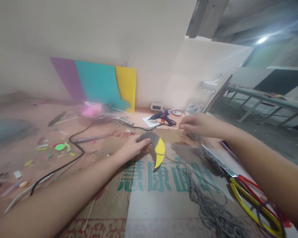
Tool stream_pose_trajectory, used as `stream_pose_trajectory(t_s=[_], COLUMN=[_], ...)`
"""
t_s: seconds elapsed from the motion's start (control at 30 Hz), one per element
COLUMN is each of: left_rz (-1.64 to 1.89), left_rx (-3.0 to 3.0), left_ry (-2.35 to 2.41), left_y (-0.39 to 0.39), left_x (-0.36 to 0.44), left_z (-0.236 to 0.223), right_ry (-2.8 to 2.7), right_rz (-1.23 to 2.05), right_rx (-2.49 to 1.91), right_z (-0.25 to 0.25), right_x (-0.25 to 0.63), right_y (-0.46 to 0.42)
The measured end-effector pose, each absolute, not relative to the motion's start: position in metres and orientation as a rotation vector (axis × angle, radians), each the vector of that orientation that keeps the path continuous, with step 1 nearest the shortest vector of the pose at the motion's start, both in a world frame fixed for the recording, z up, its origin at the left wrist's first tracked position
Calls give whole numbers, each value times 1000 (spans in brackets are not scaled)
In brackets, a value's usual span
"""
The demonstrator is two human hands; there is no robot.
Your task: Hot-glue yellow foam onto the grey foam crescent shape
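Note:
My left hand pinches a crescent-shaped piece between thumb and fingers, above the cardboard. Its upper part and lower tip are covered in grey; a flat yellow face shows between them. From its right side a thin strand runs to a loose heap of grey yarn. My right hand is raised at the right, fingers curled together close to a blue glue gun. Some grey yarn shows just under this hand, but whether the fingers grip it is hidden.
Scissors with red and yellow handles lie at the right, under my forearm. A black cord winds across the left, among scattered clay-like bits. Against the wall lean coloured sheets. A lidded clear jar stands back right.

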State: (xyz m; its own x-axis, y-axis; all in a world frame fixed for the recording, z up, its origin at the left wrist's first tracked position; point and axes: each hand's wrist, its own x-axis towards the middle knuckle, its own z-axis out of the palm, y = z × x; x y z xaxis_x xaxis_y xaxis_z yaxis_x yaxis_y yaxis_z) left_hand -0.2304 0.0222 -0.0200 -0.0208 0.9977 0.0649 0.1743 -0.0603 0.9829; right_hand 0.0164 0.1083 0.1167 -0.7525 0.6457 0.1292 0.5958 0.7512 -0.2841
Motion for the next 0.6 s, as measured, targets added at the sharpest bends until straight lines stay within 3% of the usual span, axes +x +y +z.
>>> stream_pose_trajectory(t_s=[0.27,0.5,0.6], left_rz=[1136,1176,1183], left_rx=[1550,1541,1522], left_ry=[1481,1590,1558], left_y=[20,22,23], left_x=[-230,-237,-238], left_z=[-18,-18,-21], right_ry=[-2652,-2601,-2668], right_rz=[673,784,644], right_rx=[-1081,-891,-898], right_z=[101,117,119], right_x=[1,-37,-49], right_y=[156,138,133])
